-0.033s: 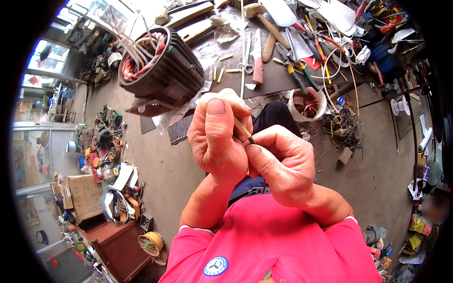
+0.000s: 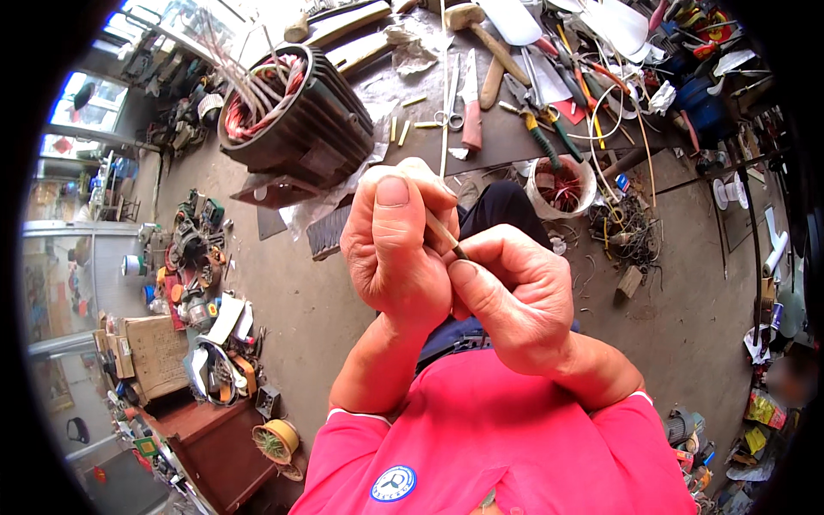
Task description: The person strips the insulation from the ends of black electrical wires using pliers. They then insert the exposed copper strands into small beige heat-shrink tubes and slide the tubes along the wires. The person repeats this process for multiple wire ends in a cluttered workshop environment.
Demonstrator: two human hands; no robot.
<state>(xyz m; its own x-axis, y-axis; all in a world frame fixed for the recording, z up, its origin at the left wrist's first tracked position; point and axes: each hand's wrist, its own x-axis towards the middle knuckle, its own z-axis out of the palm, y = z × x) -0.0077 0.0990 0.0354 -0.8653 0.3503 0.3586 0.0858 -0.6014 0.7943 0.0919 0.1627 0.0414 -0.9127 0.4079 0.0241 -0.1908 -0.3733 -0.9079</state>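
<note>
In front of my chest, a thin tan rod-like piece [image 2: 440, 233] with a dark end runs between both hands. My left hand [image 2: 390, 240] is closed around its upper part, thumb pointing up. With thumb and forefinger, my right hand [image 2: 515, 296] pinches the dark lower end. Most of the piece is hidden by my fingers, so its exact kind does not show. Beyond my left hand, a finned grey motor housing [image 2: 322, 142] stands on the workbench [image 2: 506, 154]. Copper windings [image 2: 287, 81] and pale leads come out of its open end.
Scissors [image 2: 451, 94], a red-handled knife [image 2: 471, 124], a hammer [image 2: 493, 39], pliers [image 2: 539, 137] and several short yellowish tubes [image 2: 403, 132] lie on the bench. A white bucket [image 2: 538, 202] with reddish wire stands below its edge. Tangled wire [image 2: 631, 232] is on the floor at right.
</note>
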